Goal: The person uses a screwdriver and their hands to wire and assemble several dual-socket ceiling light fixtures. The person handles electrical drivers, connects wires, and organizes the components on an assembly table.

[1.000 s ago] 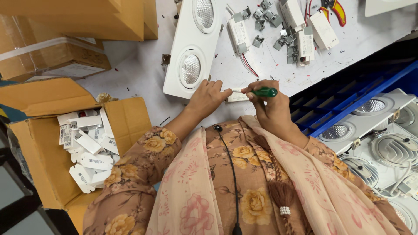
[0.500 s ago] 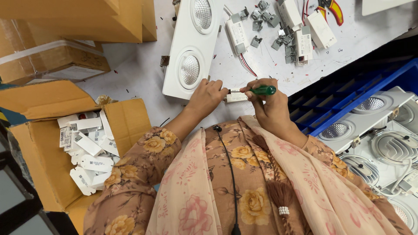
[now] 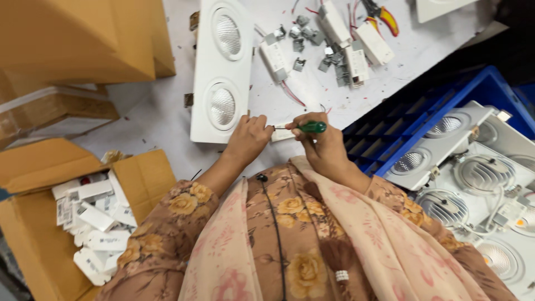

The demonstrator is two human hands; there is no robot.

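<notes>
Small white driver block (image 3: 283,134), at the near edge of the white desk (image 3: 156,120), sits between both hands, just below the twin-lamp white fixture (image 3: 221,69). Head view: left hand (image 3: 249,137), fingers curled and pinching the block's left end; right hand (image 3: 322,144), fingers pressed together around a green-handled screwdriver (image 3: 307,127), its shaft lying level with the tip at the block. Packages: open brown carton (image 3: 61,223) at lower left, off the desk edge, filled with small white rectangular boxes (image 3: 92,220) lying loose; a closed brown carton (image 3: 78,39) at upper left, a taped one (image 3: 50,114) beneath it. Blue plastic crate (image 3: 423,114) to the right, white lamp fixtures (image 3: 479,178) stacked over it. Far desk: more white driver blocks, grey clips (image 3: 304,36), red-and-yellow pliers (image 3: 384,15). Bare desk lies left of the twin-lamp fixture; the hands' right side is hemmed by the crate's edge.
</notes>
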